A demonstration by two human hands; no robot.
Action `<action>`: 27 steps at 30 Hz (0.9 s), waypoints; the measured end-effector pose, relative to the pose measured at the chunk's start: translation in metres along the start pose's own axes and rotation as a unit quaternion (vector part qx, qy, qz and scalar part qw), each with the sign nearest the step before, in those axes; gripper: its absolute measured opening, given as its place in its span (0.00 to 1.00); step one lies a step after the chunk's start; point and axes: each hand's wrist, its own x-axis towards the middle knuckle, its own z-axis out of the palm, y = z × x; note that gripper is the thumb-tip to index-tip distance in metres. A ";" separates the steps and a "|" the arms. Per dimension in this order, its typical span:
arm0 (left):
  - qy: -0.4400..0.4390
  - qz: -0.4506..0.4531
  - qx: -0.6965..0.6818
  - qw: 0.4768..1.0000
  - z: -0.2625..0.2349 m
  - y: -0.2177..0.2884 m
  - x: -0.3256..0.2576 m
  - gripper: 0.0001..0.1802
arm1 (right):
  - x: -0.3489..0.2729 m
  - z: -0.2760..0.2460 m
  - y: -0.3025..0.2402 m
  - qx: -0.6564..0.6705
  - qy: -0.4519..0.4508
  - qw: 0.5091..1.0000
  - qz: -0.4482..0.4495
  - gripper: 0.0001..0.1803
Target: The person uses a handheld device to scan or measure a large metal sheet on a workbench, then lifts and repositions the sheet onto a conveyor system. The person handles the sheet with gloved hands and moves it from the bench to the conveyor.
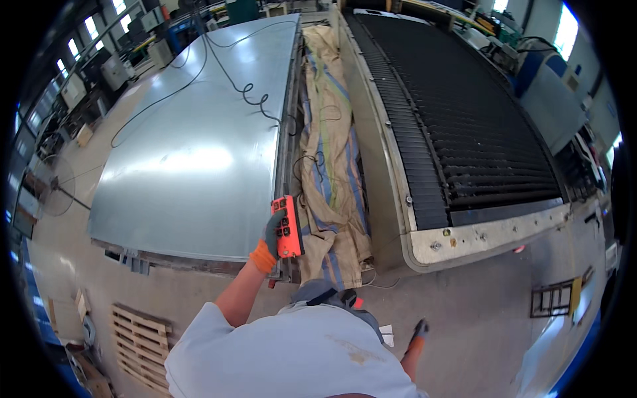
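Observation:
My left hand (271,240), in a grey glove with an orange cuff, is closed around a red-orange remote control (286,227) with black push buttons. The remote is held upright over the near right corner of a large shiny sheet-metal stack (179,172). Away from my body on the right hangs my right hand (421,329), gloved in the same colours. It looks open, with its fingers loosely stretched and nothing visible in it. A dark cable (247,89), partly coiled, lies across the top sheet.
A machine bed with dark slats (478,126) and a pale metal frame (424,247) stands right of the stack. Striped tan sacking (332,166) fills the gap between them. A wooden pallet (141,341) lies at the lower left; a dark step frame (552,300) is at the right.

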 end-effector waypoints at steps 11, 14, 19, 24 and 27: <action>0.136 0.164 -0.067 0.975 -0.037 0.078 0.089 0.28 | 0.119 0.144 -0.382 0.170 -0.168 0.946 -0.218 0.17; 0.200 0.227 -0.058 0.951 -0.064 0.109 0.143 0.28 | 0.135 0.209 -0.428 0.165 -0.219 0.931 -0.240 0.17; 0.275 0.281 -0.099 0.914 -0.107 0.179 0.265 0.26 | 0.176 0.340 -0.538 0.006 -0.228 0.918 -0.324 0.20; 0.238 0.350 -0.119 0.898 -0.135 0.255 0.366 0.25 | 0.163 0.537 -0.660 -0.057 -0.338 0.879 -0.330 0.16; 0.306 0.365 -0.146 0.867 -0.150 0.281 0.396 0.22 | 0.146 0.629 -0.723 -0.054 -0.477 0.815 -0.324 0.17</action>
